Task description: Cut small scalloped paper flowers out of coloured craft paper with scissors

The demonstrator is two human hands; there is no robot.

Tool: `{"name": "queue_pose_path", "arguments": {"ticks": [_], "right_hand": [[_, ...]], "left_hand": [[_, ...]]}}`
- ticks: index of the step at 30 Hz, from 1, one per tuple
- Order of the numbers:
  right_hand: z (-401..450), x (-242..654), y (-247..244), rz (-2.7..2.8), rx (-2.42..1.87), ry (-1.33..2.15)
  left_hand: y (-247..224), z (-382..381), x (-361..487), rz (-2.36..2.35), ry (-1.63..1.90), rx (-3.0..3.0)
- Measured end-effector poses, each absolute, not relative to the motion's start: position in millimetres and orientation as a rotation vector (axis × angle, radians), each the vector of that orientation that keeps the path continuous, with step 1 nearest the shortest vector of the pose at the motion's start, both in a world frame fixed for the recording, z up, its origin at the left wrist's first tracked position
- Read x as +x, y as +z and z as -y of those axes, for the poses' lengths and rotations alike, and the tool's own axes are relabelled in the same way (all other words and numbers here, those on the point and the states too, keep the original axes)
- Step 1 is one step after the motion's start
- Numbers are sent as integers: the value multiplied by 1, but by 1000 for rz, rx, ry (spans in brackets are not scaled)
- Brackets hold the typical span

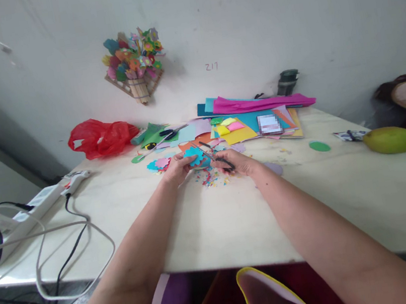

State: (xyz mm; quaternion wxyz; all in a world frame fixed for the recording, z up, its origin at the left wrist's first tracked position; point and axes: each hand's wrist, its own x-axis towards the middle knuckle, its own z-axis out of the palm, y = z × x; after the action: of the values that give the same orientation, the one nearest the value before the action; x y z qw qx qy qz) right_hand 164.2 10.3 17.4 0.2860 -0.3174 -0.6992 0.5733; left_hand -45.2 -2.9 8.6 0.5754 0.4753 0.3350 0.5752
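Between the fingers of my left hand (178, 169) is a blue paper flower (195, 157) with a scalloped edge. My right hand (238, 162) grips a pair of scissors (224, 163) by dark handles, the blades pointing left toward the flower's edge. Whether the blades touch the paper, I cannot tell. Small colourful paper scraps (212, 177) lie on the table below both hands. Just left of my left hand rest more cut flowers, among them a pink paper flower (162, 163). A pale purple paper piece (274, 167) lies to the right of my right hand.
Sheets of coloured paper (246, 133) and a second pair of scissors (170, 133) lie toward the wall. A red plastic bag (100, 139) sits back left, above power strips (38, 199) with tangled cables. At right are a green mango-like fruit (391, 139) and a green paper oval (319, 146).
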Motion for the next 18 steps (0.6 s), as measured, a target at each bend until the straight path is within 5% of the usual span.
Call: {"name": "queue_pose_path", "arguments": {"ticks": [18], "right_hand": [[-11, 166, 17, 1961, -877, 1558]], "left_hand": [[10, 2, -46, -823, 1382, 1080]]}}
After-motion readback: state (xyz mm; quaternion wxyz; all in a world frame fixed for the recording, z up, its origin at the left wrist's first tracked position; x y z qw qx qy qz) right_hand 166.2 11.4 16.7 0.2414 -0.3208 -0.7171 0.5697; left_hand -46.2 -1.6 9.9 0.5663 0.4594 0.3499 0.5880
